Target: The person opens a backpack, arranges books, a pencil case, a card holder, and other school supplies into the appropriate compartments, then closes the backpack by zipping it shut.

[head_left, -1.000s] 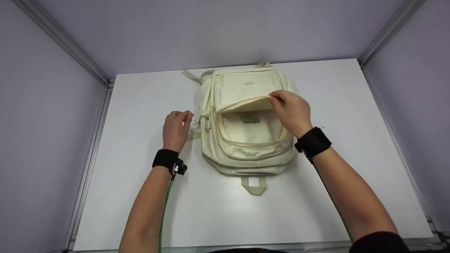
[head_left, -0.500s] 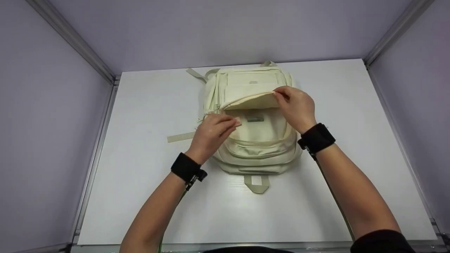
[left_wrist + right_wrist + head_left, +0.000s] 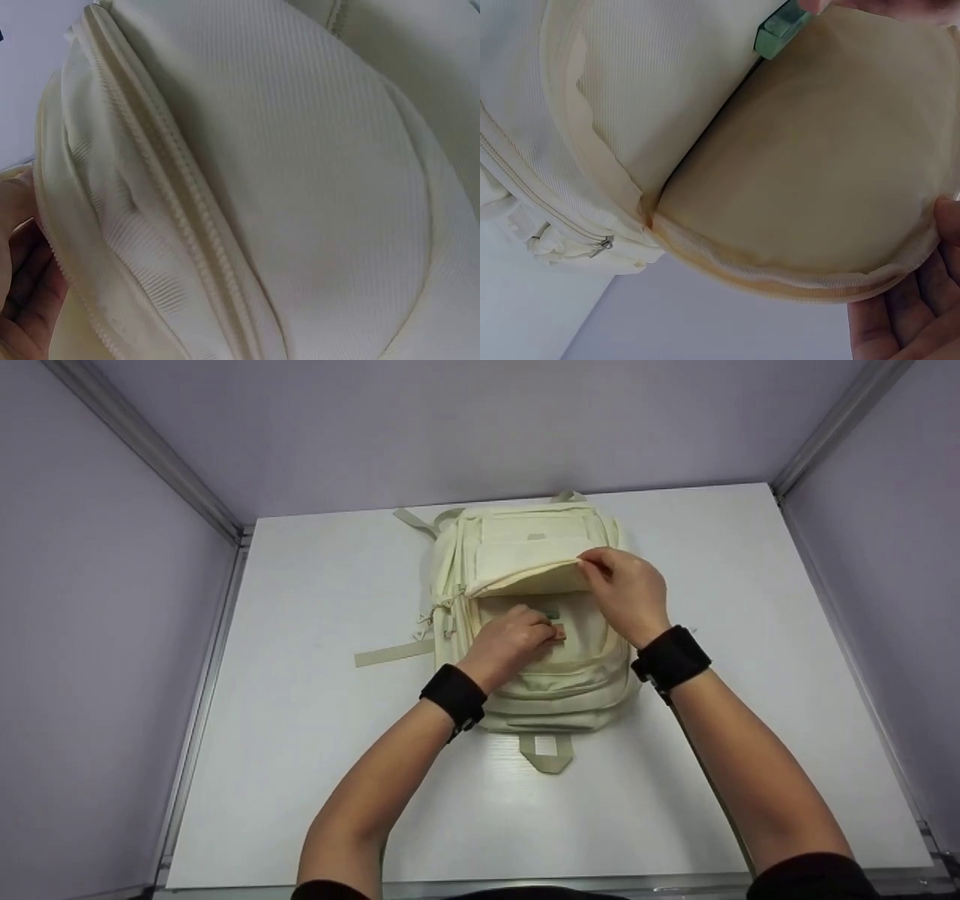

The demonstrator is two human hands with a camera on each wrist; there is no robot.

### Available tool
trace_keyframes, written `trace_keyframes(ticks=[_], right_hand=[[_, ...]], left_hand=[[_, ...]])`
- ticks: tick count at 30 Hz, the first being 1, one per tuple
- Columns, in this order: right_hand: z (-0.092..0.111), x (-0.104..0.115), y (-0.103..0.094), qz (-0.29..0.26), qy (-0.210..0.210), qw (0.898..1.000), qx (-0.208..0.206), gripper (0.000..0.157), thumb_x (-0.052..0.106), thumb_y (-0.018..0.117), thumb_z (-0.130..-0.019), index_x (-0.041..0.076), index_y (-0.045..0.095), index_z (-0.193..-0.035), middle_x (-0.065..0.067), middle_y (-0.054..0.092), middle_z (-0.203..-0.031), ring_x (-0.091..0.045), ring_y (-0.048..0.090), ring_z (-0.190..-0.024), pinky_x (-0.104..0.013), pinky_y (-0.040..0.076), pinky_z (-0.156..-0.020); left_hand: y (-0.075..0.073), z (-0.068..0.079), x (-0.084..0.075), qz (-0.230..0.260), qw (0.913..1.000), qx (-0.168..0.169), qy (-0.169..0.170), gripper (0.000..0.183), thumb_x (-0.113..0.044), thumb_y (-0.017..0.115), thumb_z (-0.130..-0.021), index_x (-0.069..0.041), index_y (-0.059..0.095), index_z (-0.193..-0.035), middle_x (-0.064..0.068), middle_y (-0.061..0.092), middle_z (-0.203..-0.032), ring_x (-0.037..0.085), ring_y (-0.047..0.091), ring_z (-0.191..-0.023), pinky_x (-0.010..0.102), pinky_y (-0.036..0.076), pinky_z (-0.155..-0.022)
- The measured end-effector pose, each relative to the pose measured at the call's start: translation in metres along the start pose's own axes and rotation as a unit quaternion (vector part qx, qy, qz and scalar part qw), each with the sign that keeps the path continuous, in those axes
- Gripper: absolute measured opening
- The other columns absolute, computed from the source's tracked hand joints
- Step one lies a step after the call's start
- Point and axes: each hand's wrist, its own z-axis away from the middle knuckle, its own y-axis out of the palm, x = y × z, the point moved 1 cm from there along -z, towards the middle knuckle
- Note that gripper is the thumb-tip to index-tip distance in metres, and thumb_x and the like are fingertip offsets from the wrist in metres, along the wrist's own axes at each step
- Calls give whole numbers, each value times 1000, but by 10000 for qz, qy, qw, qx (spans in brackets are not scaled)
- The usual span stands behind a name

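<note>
A cream backpack (image 3: 525, 705) lies on the white table with its front pocket unzipped. My right hand (image 3: 628, 592) pinches the edge of the pocket flap (image 3: 540, 577) and holds it raised; the right wrist view shows fingers along the zipper edge. My left hand (image 3: 514, 639) is inside the pocket opening, pinching a small salmon-pink block (image 3: 559, 632) whose kind does not show. Beside those fingers, a small green block (image 3: 778, 31) lies in the pocket. In the left wrist view, the pocket edge partly hides the left hand (image 3: 26, 285).
A loose strap (image 3: 394, 653) stretches left from the backpack, and a fabric loop (image 3: 547, 763) points toward the near table edge. Zipper pulls (image 3: 424, 624) hang at its left side. Grey panels (image 3: 480, 427) enclose the white table (image 3: 300, 735) at the back and sides.
My left hand has moved right from beside the backpack into the open pocket, carrying the small pink block. My right hand keeps holding the flap up. The left strap is now uncovered.
</note>
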Motion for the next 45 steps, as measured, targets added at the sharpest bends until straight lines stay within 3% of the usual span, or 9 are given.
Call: trace_keyframes(ticks=[8,14,17,22,26,29,34,40,45], right_hand=[[1,3,3,-79,-80,9999,65,24,26,68,-101,6,77,-111,-9,75,-104,-24,68,-83,-41,51,-75],[2,3,5,-86,-69,9999,92,25,27,67,-101,6,77,-111,-9,75,-105,-24,68,-83,-42,51,-75],[5,3,5,-111,-107,9998,97,25,27,67,-101,6,77,-111,-9,75,-105,-24,68,-83,-41,50,-75],[13,1,0,-158,-209,9996,124,23,25,68,-101,6,77,-110,-9,75,-104,-23,67,-82,-40,50,-73],[24,-2,-3,-181,-241,9994,149,22,24,69,-101,6,77,-111,-9,75,-104,-23,69,-85,-40,51,-75],[33,-3,-3,-209,-301,9993,83,20,21,70,-100,5,76,-111,-9,75,-106,-24,70,-91,-42,53,-79],[44,-4,-1,-253,-401,9989,-22,19,19,72,-98,6,76,-111,-9,75,-107,-24,71,-97,-43,54,-82],[58,-6,4,-91,-548,9985,7,19,18,73,-98,7,76,-113,-8,75,-107,-23,71,-96,-43,55,-80],[77,-12,10,20,-780,9969,-62,18,12,77,-93,8,77,-111,-6,76,-107,-22,71,-95,-41,56,-80]], left_hand=[[3,3,3,-263,9984,379,-330,8,-12,71,-97,-10,79,-96,4,71,-96,22,65,-90,30,54,-79],[3,8,3,-423,9980,226,-400,8,-15,72,-96,-11,79,-99,6,69,-104,24,64,-95,32,55,-79],[-1,12,1,-311,9992,-103,-238,9,-14,75,-94,-9,78,-101,8,68,-105,25,63,-95,33,55,-79],[-19,17,-2,-262,9918,-1238,193,9,-14,73,-97,-10,76,-104,6,66,-104,23,63,-96,33,54,-84],[-39,20,2,-319,9842,-1736,-109,19,-14,65,-102,-11,73,-119,9,65,-118,25,60,-112,36,49,-99],[-48,22,9,-315,9847,-1611,-590,27,-15,65,-103,-10,69,-129,10,64,-125,27,59,-120,37,45,-105],[-50,27,13,-156,9862,-1217,-1111,25,-19,67,-102,-9,73,-123,5,70,-116,22,65,-110,33,53,-94],[-46,35,9,-144,9867,-1103,-1186,10,-15,70,-99,-11,74,-107,2,72,-107,19,68,-102,30,55,-87],[-39,45,4,-269,9903,-1026,-899,4,-11,72,-97,-10,69,-100,3,72,-106,20,68,-100,29,56,-84]])
